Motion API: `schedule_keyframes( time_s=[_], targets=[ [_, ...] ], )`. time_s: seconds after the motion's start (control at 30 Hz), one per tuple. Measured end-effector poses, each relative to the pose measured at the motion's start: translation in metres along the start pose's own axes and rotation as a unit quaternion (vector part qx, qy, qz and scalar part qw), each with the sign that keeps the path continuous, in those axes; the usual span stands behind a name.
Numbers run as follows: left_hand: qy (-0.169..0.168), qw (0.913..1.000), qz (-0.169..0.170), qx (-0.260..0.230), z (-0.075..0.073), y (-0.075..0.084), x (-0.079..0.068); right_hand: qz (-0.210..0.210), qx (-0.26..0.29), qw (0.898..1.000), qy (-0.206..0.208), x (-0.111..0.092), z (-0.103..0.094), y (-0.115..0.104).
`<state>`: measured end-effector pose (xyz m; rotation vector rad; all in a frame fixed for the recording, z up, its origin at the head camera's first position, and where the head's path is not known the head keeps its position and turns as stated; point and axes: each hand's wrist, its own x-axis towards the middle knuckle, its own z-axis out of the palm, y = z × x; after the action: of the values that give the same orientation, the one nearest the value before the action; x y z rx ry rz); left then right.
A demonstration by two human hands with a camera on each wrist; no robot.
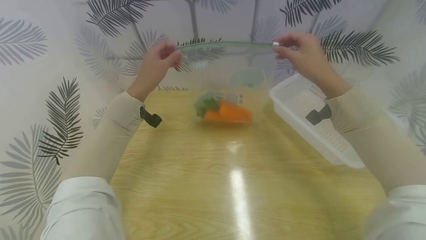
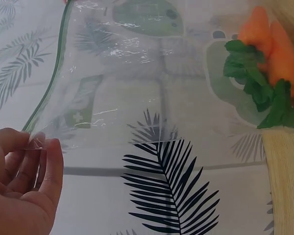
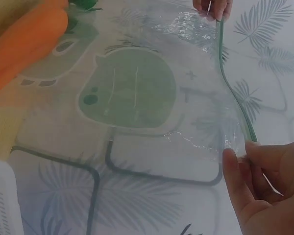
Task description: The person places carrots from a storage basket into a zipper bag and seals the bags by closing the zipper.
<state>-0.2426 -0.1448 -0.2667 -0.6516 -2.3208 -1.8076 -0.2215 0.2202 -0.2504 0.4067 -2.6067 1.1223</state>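
Note:
A transparent zip bag (image 1: 213, 66) with a green zip strip (image 1: 229, 44) along its top hangs between both hands. My left hand (image 1: 156, 62) pinches the top left corner, thumb against fingers. At the other end of the strip, my right hand (image 1: 304, 53) pinches the corner beside a small white slider (image 1: 276, 44). Low in the bag lie orange carrots (image 2: 284, 54) with green leaves (image 2: 257, 83), at the tabletop in the head view. Pale green animal prints (image 3: 132, 90) mark the plastic. The strip looks pressed together, but whether it is sealed I cannot tell.
A white perforated basket (image 1: 299, 127) stands on the wooden table (image 1: 186, 181) to the right, partly behind the right forearm. Behind the table is a pale surface with a dark leaf pattern (image 1: 119, 9). Light reflects off the tabletop.

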Motion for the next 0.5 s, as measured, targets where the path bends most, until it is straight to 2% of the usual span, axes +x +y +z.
schedule_keyframes(
  time_s=[0.17, 0.27, 0.4, 0.5],
  targets=[
    [0.020, 0.9990, -0.033, 0.025, 0.004, -0.006, 0.023, 0.019, -0.003, 0.999, 0.027, 0.024, 0.007, 0.009],
    [0.054, 0.9976, -0.019, 0.039, 0.008, -0.010, 0.038, 0.012, 0.040, 0.997, 0.071, 0.039, 0.014, 0.017],
    [0.098, 0.9935, 0.031, 0.049, 0.015, -0.022, 0.050, -0.014, 0.085, 0.990, 0.110, 0.050, 0.027, 0.031],
    [0.078, 0.9939, 0.043, 0.064, 0.019, -0.035, 0.044, -0.029, 0.069, 0.993, 0.095, 0.043, 0.033, 0.043]
  ],
)
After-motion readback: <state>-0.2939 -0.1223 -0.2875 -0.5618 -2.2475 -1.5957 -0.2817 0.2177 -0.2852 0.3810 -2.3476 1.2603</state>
